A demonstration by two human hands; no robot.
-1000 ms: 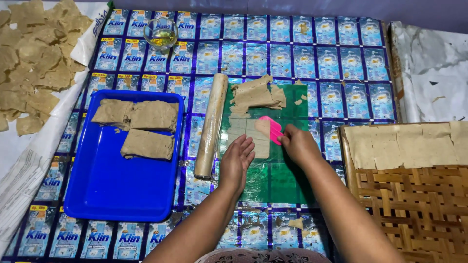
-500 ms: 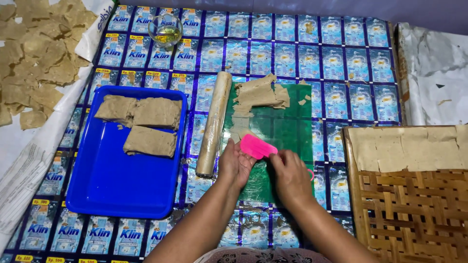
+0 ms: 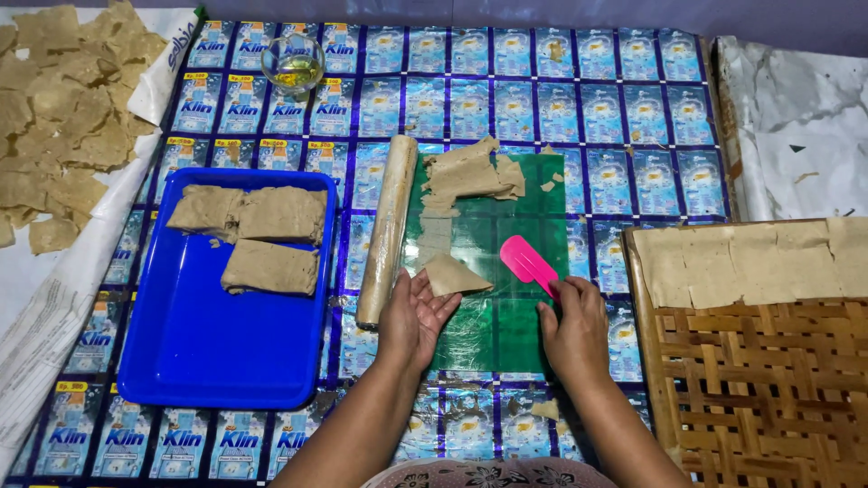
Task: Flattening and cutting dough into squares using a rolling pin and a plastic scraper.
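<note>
1. My left hand [image 3: 414,318] lies palm-up at the near left edge of the green plastic sheet [image 3: 506,262], fingers spread and loose, with a thin square of tan dough [image 3: 452,275] resting across my fingertips; its far corner still touches the sheet.
2. My right hand [image 3: 573,327] is closed around the handle of a pink scraper [image 3: 528,263], whose flat blade points away from me and to the left, lying on the green sheet just beside the dough square.
3. A wooden rolling pin [image 3: 389,229] wrapped in clear film lies along the left edge of the green sheet, its near end just beside my left hand.
4. At the far end of the sheet sits a heap of dough trimmings [image 3: 470,172], well apart from both hands.
5. To my left is a blue plastic tray [image 3: 199,352] holding three slabs of dough [image 3: 258,237] bunched at its far end.
6. To my right is a woven bamboo tray [image 3: 768,370] with flat dough sheets [image 3: 750,262] laid in a row along its far edge.
7. At the far left, many dried dough pieces [image 3: 63,126] are spread over white paper.
8. A small glass bowl [image 3: 292,63] of yellowish liquid stands at the far side of the mat of printed sachet wrappers [image 3: 506,81].
</note>
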